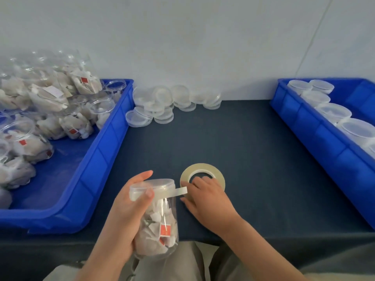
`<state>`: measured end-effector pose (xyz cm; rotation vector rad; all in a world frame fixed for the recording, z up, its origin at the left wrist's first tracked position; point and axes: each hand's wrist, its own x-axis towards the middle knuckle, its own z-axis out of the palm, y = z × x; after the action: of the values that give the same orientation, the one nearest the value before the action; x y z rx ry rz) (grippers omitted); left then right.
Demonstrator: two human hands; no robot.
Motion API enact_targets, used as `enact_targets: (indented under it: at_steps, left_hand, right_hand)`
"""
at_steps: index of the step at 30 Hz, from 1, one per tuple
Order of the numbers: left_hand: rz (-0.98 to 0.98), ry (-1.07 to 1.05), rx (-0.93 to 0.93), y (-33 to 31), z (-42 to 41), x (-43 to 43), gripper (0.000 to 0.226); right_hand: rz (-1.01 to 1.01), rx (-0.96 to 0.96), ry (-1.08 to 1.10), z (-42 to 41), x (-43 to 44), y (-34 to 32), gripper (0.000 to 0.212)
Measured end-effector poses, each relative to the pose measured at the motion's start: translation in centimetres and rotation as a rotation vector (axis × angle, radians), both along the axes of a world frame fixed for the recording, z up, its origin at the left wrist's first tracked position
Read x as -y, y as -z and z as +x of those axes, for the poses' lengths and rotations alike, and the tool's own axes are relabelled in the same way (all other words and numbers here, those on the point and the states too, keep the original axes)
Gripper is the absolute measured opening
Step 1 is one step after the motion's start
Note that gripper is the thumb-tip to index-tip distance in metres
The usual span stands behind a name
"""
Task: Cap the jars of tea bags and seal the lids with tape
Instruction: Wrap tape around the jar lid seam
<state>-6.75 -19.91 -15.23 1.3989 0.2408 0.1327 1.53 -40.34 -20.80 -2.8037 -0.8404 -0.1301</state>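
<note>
Leftmost, blue bin [97, 171]: heaped uncapped jars of tea bags.
Left hand [123, 216]: fingers wrapped around the capped jar [156, 224], thumb pressing the tape strip [174, 192] onto its lid [154, 186].
Right hand [207, 201]: fingers curled on the tape roll [203, 169], strip stretched between both thumbs.
Beyond fingertips: loose lids [162, 104].
Far right: second bin [316, 134], capped jars.

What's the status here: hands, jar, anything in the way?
Left hand grips capped jar, thumb pinning tape strip at lid. Right hand holds tape roll on table. Nothing in the way.
</note>
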Motion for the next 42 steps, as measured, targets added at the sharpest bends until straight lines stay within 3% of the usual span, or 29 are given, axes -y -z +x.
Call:
enact_targets:
  at_steps: [3,5,7,9,12,15,20,24,27,30,33,36,42]
  left_hand:
    - [-0.015,-0.031,-0.004,-0.1,0.3,0.5,0.09]
    - [-0.002,-0.043,-0.007,-0.1,0.4,0.8,0.077]
    - [0.029,-0.032,-0.011,-0.1,0.4,1.2,0.075]
    - [0.038,-0.025,-0.016,-0.2,0.3,1.5,0.082]
    - [0.025,-0.001,-0.016,-0.5,0.1,2.1,0.091]
    - [0.009,0.025,-0.009,-0.6,-0.2,2.0,0.09]
    - [-0.043,0.125,-0.033,-0.8,-0.4,1.9,0.099]
    - [-0.07,0.139,-0.01,-0.9,-0.7,1.9,0.086]
    - [-0.145,0.18,0.043,-1.8,-0.9,1.5,0.111]
    - [0.041,0.181,0.172,-3.1,-0.9,2.2,0.102]
    - [0.26,0.056,0.281,-3.2,-1.0,3.2,0.078]
    - [0.42,-0.066,0.332,-3.1,-1.2,4.0,0.073]
    - [0.39,-0.11,0.34,-2.8,-2.0,4.6,0.071]
  right_hand:
    - [0.077,-0.025,0.032,-0.6,0.1,-1.0,0.049]
    - [0.398,-0.121,0.082,-1.8,0.3,-2.3,0.064]
    - [0.793,-0.343,0.11,-3.4,0.3,-3.7,0.068]
    - [0.943,-0.498,0.084,-4.5,-0.1,-4.8,0.061]
    - [1.014,-0.543,0.065,-5.4,-0.3,-5.9,0.035]
    - [1.15,-0.651,0.05,-5.4,0.1,-6.4,0.028]
    - [1.137,-0.684,0.053,-5.2,0.5,-6.4,0.029]
    - [1.115,-0.644,0.054,-5.1,1.1,-6.0,0.042]
    - [1.062,-0.659,0.174,-4.9,1.0,-5.4,0.046]
    - [1.212,-0.617,0.271,-5.3,0.5,-5.1,0.04]
    - [1.413,-0.315,0.375,-6.7,0.1,-6.0,0.035]
    - [1.372,-0.111,0.26,-8.9,-0.5,-6.8,0.04]
    - [1.245,-0.291,0.075,-10.4,-1.2,-7.3,0.055]
